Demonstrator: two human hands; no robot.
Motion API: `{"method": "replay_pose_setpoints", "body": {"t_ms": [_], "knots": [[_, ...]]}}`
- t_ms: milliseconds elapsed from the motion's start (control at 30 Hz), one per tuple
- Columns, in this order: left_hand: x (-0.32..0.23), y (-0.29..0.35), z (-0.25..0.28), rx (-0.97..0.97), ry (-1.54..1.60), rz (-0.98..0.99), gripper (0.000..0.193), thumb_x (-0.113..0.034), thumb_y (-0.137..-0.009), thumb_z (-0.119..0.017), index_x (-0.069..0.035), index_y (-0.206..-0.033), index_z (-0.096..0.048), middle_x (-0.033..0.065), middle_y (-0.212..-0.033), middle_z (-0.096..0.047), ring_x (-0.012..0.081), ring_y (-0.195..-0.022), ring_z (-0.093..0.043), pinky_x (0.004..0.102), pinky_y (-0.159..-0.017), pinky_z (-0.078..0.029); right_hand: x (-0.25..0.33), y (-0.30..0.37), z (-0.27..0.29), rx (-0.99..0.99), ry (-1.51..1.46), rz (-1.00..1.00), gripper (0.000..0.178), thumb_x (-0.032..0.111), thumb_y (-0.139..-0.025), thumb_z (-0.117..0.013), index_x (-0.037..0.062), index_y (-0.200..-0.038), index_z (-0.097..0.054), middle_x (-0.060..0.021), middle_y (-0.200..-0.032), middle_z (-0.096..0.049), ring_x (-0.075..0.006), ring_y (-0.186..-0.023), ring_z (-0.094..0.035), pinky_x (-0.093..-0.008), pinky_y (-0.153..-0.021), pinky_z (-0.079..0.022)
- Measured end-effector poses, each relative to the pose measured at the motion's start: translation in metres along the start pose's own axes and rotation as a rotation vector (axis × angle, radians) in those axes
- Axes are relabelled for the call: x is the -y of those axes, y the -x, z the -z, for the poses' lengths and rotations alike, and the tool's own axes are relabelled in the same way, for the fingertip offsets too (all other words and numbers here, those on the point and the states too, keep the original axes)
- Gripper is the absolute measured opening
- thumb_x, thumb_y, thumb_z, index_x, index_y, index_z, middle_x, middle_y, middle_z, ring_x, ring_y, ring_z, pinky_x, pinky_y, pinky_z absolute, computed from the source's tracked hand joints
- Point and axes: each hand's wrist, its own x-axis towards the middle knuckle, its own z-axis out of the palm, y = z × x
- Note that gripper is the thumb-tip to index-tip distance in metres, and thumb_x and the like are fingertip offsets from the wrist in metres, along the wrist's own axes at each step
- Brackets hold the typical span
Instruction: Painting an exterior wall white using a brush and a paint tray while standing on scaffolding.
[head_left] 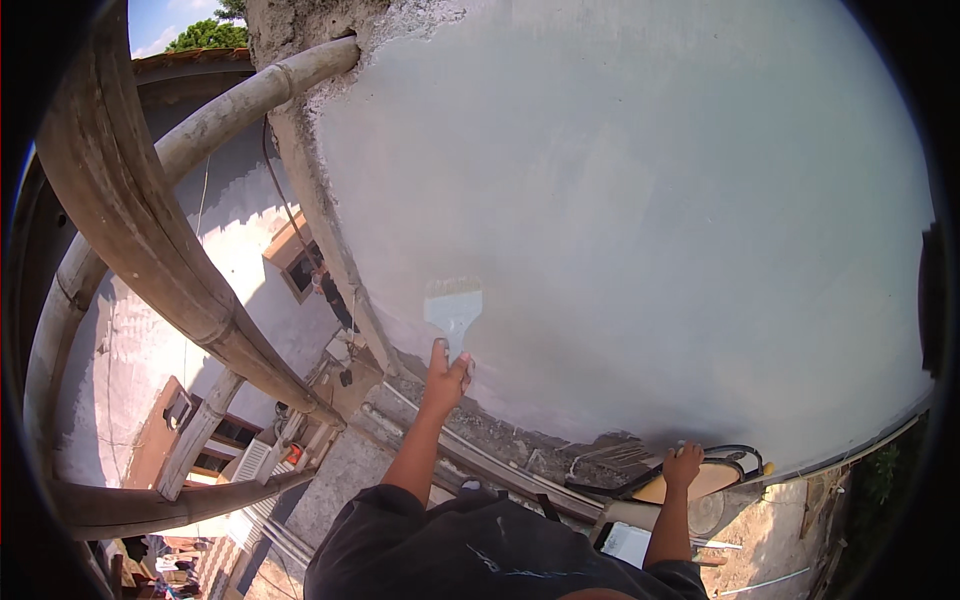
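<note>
My left hand [447, 378] grips the handle of a wide, flat paint brush [455, 305], its bristles pointing up against the pale grey-white wall [640, 220]. Low on the right, my right hand [684, 465] is closed at the black tubular frame of what looks like a chair [705, 482] with a tan panel. That chair-like thing stands close to the wall's lower edge. Fingers of the right hand partly hide the spot where it meets the frame.
Thick bamboo poles [170, 220] cross on the left, one running into the wall's rough edge. Beneath me lie a narrow ledge [480, 450] and a white flat object [627, 543]. Far below at left, another person [335, 295] stands near a building [230, 250].
</note>
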Motion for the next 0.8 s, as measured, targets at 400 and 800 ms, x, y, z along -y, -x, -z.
{"method": "replay_pose_setpoints", "body": {"t_ms": [400, 800], "knots": [[-0.049, -0.072, -0.002, 0.034, 0.303, 0.13, 0.013, -0.027, -0.098, -0.046, -0.014, -0.098, -0.044, 0.0035, -0.07, -0.05, 0.0059, -0.043, -0.035, 0.019, -0.037, -0.023, 0.007, 0.003, -0.006, -0.047, -0.011, -0.033, 0.037, 0.014, -0.074, -0.065, 0.0025, -0.107, -0.053, -0.024, -0.12, -0.049, -0.0421, -0.123, -0.039, -0.0521, -0.097, -0.04], [0.098, -0.042, 0.065, -0.115, -0.179, 0.365, 0.026, -0.025, -0.092, -0.052, 0.0, -0.089, -0.057, 0.0062, -0.065, -0.053, 0.015, -0.051, -0.049, 0.0299, -0.046, -0.039, 0.011, 0.001, -0.006, -0.035, 0.027, -0.024, 0.037, 0.015, -0.075, -0.064, -0.0006, -0.107, -0.053, -0.0264, -0.119, -0.048, -0.0435, -0.121, -0.04, -0.052, -0.096, -0.04]]}}
